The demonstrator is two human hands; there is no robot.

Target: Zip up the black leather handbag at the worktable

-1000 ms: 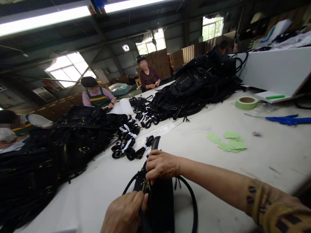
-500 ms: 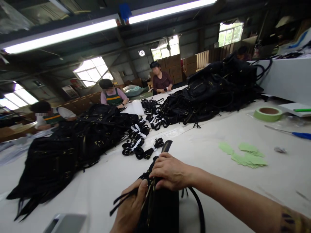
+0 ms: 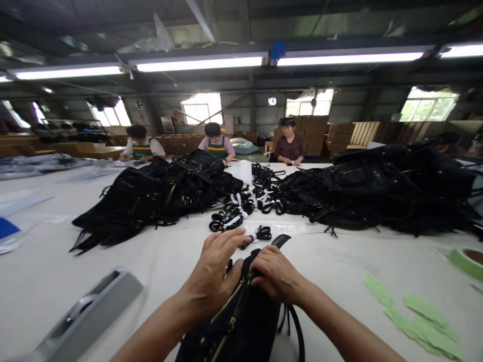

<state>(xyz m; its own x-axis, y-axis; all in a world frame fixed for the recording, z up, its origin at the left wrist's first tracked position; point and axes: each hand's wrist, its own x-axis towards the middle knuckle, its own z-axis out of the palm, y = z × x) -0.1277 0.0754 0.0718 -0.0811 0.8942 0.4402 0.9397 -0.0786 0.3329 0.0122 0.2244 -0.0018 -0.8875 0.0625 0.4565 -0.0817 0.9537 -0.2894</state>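
Note:
A black bag (image 3: 245, 322) with a gold zipper lies on the white table (image 3: 177, 261) right in front of me. My left hand (image 3: 215, 271) rests on the bag's far left corner with its fingers spread. My right hand (image 3: 277, 274) grips the bag's top edge beside the zipper. A black strap (image 3: 281, 240) sticks out beyond my hands, and a handle loop (image 3: 298, 332) curves off the bag's right side.
Two heaps of black bags (image 3: 158, 196) (image 3: 377, 188) flank bundled black straps (image 3: 241, 206). Three people (image 3: 216, 143) sit at the far edge. Green paper tags (image 3: 415, 311) and a green tape roll (image 3: 470, 261) lie right; a grey tape dispenser (image 3: 86, 317) lies left.
The view swung left and levelled. My left hand moved up from the bag's near side to its far corner and spread its fingers. My right hand kept its grip on the top edge.

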